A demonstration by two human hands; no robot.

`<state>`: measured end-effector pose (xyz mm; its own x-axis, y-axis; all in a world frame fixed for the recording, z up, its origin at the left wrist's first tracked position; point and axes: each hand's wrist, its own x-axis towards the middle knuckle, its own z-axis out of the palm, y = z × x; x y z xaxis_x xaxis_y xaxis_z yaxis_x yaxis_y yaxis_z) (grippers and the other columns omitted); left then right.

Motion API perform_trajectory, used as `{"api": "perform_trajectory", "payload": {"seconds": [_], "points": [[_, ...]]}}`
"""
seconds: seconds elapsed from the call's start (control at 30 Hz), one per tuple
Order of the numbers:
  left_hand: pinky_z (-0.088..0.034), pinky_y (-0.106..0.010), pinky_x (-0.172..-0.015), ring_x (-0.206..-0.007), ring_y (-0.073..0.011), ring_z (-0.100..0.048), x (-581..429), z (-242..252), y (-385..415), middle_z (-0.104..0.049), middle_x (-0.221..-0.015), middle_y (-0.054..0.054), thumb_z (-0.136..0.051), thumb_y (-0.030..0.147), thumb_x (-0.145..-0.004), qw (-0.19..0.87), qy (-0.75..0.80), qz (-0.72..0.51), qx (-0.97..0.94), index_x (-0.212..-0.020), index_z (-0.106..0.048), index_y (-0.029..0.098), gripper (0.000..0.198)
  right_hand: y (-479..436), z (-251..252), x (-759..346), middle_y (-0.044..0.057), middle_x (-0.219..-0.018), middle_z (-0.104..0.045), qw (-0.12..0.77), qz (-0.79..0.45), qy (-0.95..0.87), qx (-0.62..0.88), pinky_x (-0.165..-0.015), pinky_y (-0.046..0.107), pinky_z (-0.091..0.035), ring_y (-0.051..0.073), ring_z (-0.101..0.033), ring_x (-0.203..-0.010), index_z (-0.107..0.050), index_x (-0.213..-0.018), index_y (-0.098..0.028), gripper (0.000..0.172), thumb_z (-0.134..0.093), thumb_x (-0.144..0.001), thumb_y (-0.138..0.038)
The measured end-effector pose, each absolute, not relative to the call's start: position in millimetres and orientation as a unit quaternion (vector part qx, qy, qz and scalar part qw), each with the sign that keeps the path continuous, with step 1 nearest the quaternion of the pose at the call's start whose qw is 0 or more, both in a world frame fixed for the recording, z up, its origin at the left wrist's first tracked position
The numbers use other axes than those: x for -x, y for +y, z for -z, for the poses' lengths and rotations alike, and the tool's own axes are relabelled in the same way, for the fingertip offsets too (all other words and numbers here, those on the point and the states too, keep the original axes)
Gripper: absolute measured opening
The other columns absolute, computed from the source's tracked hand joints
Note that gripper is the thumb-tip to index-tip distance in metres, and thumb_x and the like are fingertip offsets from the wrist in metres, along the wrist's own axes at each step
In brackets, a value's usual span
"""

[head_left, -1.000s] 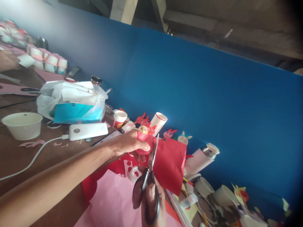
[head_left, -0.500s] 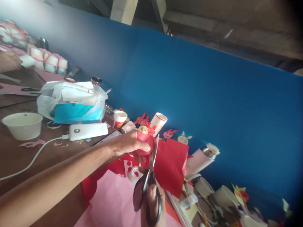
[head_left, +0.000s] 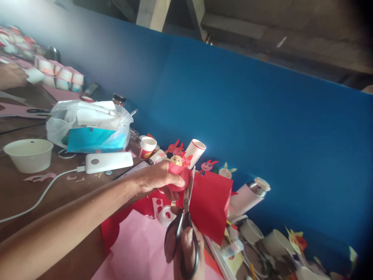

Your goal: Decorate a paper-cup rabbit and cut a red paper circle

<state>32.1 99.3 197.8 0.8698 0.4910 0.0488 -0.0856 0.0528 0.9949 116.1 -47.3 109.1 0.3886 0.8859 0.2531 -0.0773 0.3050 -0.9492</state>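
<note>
**scissors meet red paper at the counter**

here we go: a big blue board [head_left: 262, 109] towers behind a wooden counter [head_left: 23, 198], with a pink paper sheet [head_left: 140, 249] across the near side and a white plastic bag [head_left: 58, 128] stuffed with papers further along. center stage, the left hand [head_left: 159, 179] has its fingers [head_left: 175, 181] curled firmly around a bunched end of red paper [head_left: 208, 206], held up above the pink sheet. the right hand [head_left: 186, 252] grips black-handled scissors [head_left: 180, 241], blades right at the paper, though how far open they are is hard to call. just below sits a roll of clear tape [head_left: 166, 215], while small paper bunny cutouts [head_left: 208, 166] line the foot of the board.
</note>
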Motion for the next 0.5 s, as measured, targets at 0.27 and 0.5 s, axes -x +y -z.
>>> {"api": "perform_trajectory", "payload": {"seconds": [0.27,0.5], "points": [[-0.049,-0.026,-0.045,-0.052,-0.0178,-0.063,-32.2,-199.0,100.0,-0.062,-0.058,-0.001,-0.059,0.017,-0.068,0.707,0.146,-0.193,-0.665,-0.065,-0.061,0.012,0.006,-48.1,-109.2,-116.9,-0.008,-0.037,-0.042,0.681,-0.315,-0.451,0.483,-0.043,0.025,-0.021,0.01,-0.032,-0.037,-0.052,-0.11,-0.012,0.05,-0.047,-0.085,-0.055],[-0.046,-0.023,-0.045,-0.049,-0.0138,-0.06,-31.9,-197.1,101.7,-0.061,-0.058,-0.001,-0.062,0.026,-0.071,0.691,0.169,-0.202,-0.673,-0.067,-0.062,0.012,0.015,-44.9,-109.2,-118.8,-0.007,-0.035,-0.039,0.675,-0.346,-0.456,0.467,-0.04,0.025,-0.015,0.011,-0.029,-0.037,-0.06,-0.103,-0.013,0.051,-0.047,-0.082,-0.058]]}}
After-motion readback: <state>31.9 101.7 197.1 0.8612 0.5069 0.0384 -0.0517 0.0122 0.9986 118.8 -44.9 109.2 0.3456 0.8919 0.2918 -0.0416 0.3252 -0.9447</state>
